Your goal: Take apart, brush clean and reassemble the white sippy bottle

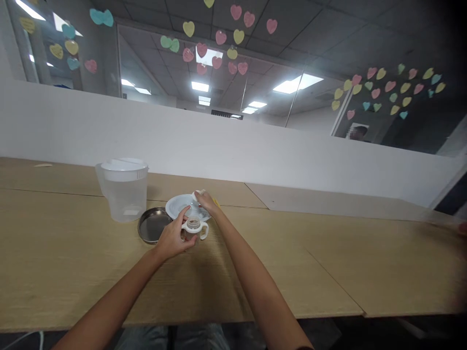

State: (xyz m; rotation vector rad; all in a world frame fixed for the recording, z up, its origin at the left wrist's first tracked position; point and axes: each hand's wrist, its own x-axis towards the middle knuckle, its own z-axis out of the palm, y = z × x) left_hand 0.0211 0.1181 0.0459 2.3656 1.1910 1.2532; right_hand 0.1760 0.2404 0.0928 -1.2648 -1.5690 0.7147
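My left hand (172, 239) is closed around a small clear baby bottle (193, 226) with a white handled collar; its open mouth faces up. One white loop handle sticks out on its right side. Just beyond it, my right hand (207, 201) grips a white bottle top (196, 196) above a pale plate (175, 204). The fingers partly cover this top, so its full shape is hidden. A round, shallow metal pan (152, 225) lies left of the plate, close to my left hand.
A translucent lidded pitcher (127, 194) stands behind the pan on the wooden table (292, 262). Something yellow (216, 202) shows behind my right wrist. A white wall (219, 150) with windows above borders the far side. At the right edge is a blurred hand (462, 228).
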